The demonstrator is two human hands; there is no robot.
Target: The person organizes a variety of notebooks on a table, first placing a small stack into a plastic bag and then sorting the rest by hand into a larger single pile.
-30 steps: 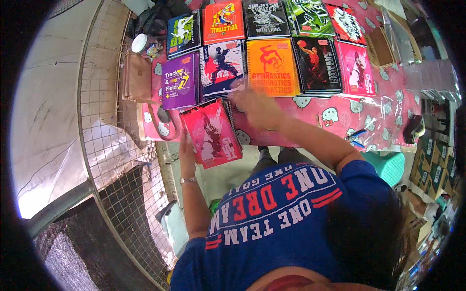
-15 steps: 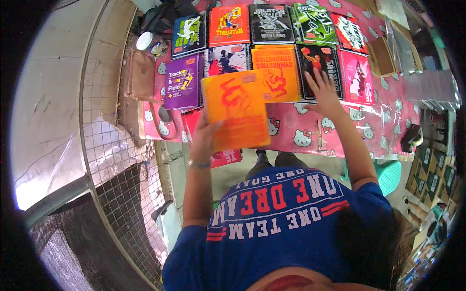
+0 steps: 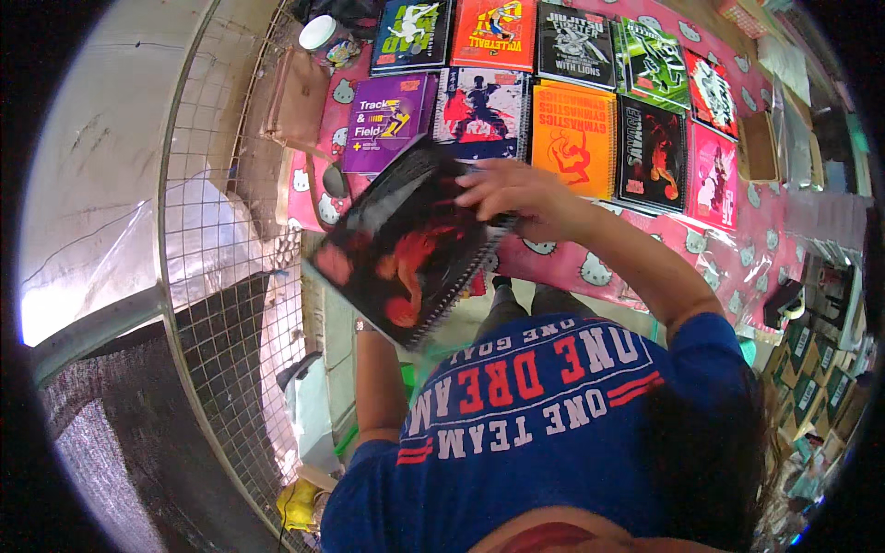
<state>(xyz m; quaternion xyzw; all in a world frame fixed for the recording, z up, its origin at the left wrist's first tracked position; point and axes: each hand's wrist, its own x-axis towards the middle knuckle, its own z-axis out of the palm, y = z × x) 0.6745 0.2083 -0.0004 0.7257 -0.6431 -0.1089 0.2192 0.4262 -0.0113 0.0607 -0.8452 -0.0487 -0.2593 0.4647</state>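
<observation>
Because the left hand is hidden behind the black spiral notebook (image 3: pixel 406 244) at the middle left of the frame, its grip cannot be told, and only the left forearm (image 3: pixel 380 378) is seen rising beneath the tilted cover. The right hand (image 3: pixel 512 189), motion-blurred at the centre, is laid with fingers curled over the notebook's upper right edge, which is held above the pink counter (image 3: pixel 590 263). Rows of other notebooks are spread across the top of the frame, the orange one (image 3: pixel 573 138) just above the right hand.
</observation>
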